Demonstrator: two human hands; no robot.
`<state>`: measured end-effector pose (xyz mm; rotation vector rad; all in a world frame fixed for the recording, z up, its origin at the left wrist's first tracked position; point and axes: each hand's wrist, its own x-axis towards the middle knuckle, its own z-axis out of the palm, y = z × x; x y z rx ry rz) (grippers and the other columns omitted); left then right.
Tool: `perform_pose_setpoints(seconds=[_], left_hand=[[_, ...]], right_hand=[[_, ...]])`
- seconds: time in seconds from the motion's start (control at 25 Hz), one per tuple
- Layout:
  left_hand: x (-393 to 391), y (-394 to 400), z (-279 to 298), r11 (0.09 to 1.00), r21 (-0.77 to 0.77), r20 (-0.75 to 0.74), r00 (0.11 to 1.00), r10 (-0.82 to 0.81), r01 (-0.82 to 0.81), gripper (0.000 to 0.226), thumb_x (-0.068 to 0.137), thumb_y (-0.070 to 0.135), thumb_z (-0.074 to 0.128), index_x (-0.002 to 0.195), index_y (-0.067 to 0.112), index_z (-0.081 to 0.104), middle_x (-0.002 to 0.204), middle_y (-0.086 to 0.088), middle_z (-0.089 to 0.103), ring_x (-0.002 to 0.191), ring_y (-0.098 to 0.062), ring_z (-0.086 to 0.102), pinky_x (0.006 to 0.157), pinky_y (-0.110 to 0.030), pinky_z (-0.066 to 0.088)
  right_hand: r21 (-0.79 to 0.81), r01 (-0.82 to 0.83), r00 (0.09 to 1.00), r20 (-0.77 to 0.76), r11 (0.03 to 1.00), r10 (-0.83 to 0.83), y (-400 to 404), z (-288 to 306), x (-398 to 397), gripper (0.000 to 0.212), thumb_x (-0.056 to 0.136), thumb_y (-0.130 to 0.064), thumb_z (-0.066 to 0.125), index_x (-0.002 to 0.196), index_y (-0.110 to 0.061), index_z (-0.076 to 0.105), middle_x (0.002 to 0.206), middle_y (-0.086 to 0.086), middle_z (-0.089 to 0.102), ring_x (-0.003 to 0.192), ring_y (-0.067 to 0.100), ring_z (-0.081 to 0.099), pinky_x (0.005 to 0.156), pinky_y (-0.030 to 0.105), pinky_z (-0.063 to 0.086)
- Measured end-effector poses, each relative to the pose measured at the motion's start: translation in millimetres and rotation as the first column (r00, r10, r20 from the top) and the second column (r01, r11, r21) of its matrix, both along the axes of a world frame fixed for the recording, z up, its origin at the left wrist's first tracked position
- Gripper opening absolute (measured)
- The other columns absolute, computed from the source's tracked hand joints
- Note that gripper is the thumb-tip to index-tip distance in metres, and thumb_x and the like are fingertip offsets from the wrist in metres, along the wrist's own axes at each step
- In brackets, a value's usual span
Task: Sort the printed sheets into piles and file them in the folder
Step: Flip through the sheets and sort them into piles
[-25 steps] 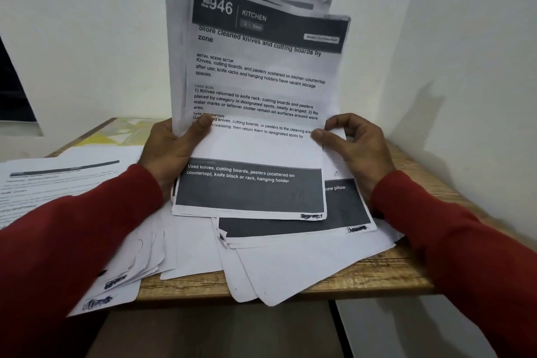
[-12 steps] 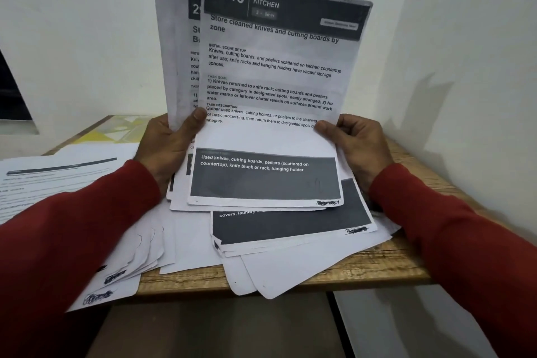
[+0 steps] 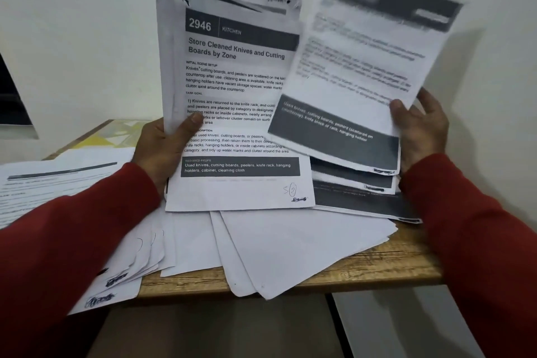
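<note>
Table (image 3: pixel 377 273): wooden, set against white walls, strewn with loose sheets (image 3: pixel 290 247), some overhanging the front edge.
Side pile (image 3: pixel 58 180): printed pages lying flat at far left.
Stack (image 3: pixel 232 90): held upright above the table, top page headed "2946 KITCHEN".
Single sheet (image 3: pixel 363 73): tilted, blurred, just right of the stack, overlapping its edge.
Left hand (image 3: pixel 165 145): clamped on the stack's lower left edge, thumb across the print.
Right hand (image 3: pixel 421 131): pinching the single sheet's lower right edge.

Upright stack (image 3: pixel 232 90) left, single sheet (image 3: pixel 360 73) right (tilted), loose sheets (image 3: pixel 290 247) on table (image 3: pixel 377 273)
</note>
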<state>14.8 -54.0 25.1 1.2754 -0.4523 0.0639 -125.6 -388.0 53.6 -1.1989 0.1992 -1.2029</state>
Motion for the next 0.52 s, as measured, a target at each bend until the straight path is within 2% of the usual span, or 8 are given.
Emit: perform_pose_setpoints(seconds=[0.08,0.16,0.28,0.4,0.52], left_hand=[[0.3,0.0,-1.0,1.000,0.016,0.006,1.000,0.007,-0.007,0.009,0.090,0.025,0.070,0.090,0.016,0.073,0.085,0.001,0.078,0.077,-0.016,0.074,0.072,-0.033,0.062],[0.0,0.7,-0.6,1.000,0.009,-0.003,1.000,0.003,-0.003,0.009,0.090,0.024,0.069,0.088,0.016,0.073,0.085,0.000,0.078,0.076,-0.016,0.074,0.074,-0.035,0.062],[0.6,0.8,-0.9,1.000,0.017,0.000,1.000,0.003,-0.003,0.010,0.090,0.025,0.070,0.090,0.016,0.074,0.087,-0.001,0.078,0.078,-0.018,0.074,0.077,-0.038,0.062],[2.7,2.5,-2.8,1.000,0.012,-0.033,0.999,0.002,-0.001,0.014,0.086,0.028,0.073,0.089,0.015,0.075,0.092,-0.006,0.078,0.084,-0.024,0.074,0.084,-0.046,0.059],[4.3,3.2,-3.0,1.000,0.025,-0.041,0.999,-0.003,0.004,0.014,0.086,0.028,0.073,0.089,0.015,0.075,0.095,-0.007,0.078,0.088,-0.027,0.073,0.088,-0.047,0.057]], right_hand=[[0.115,-0.067,0.995,0.078,0.991,0.058,-8.0,0.2,-6.2,0.027,0.093,0.003,0.059,0.119,-0.004,0.062,0.095,0.002,0.076,0.091,0.020,0.072,0.081,0.036,0.059],[0.189,-0.115,0.992,0.072,0.975,0.103,-10.1,-1.6,-4.6,0.019,0.094,0.003,0.056,0.106,-0.009,0.066,0.094,0.004,0.076,0.089,0.021,0.072,0.081,0.040,0.059],[0.231,-0.139,0.985,-0.072,0.963,0.160,-13.4,-7.4,2.5,0.019,0.091,0.006,0.060,0.094,-0.012,0.065,0.099,0.012,0.073,0.088,0.027,0.071,0.090,0.052,0.056],[0.131,-0.102,0.934,-0.329,0.986,0.140,-9.9,-13.8,4.7,0.019,0.089,0.007,0.061,0.090,-0.012,0.062,0.101,0.015,0.071,0.073,0.021,0.071,0.078,0.045,0.059],[0.097,-0.120,0.908,-0.391,0.988,0.149,-0.4,-15.3,5.2,0.018,0.091,0.006,0.060,0.090,-0.013,0.060,0.098,0.014,0.070,0.067,0.019,0.069,0.064,0.036,0.061]])
